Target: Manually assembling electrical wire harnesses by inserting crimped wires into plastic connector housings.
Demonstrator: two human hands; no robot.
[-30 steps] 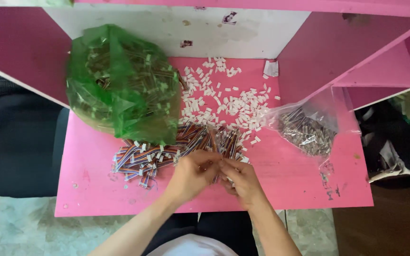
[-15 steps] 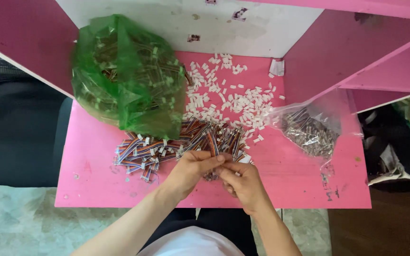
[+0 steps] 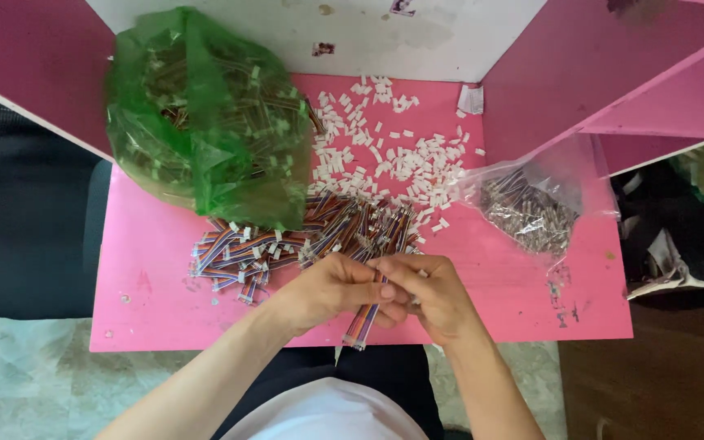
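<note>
1. Head view: the left hand [image 3: 327, 289] and right hand [image 3: 425, 293] are both gripping one striped cable [image 3: 364, 322] above the pink desk [image 3: 156, 277].
2. Two bags are lying there: a green bag [image 3: 205, 122] of cables, a clear bag [image 3: 531, 208] of small metal parts.
3. Countless loose cables [image 3: 287, 240] and white plugs [image 3: 401, 155] are lying between.

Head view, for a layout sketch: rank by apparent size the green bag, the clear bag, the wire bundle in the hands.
1. green bag, clearly largest.
2. clear bag.
3. wire bundle; hands partly hide it.
</note>
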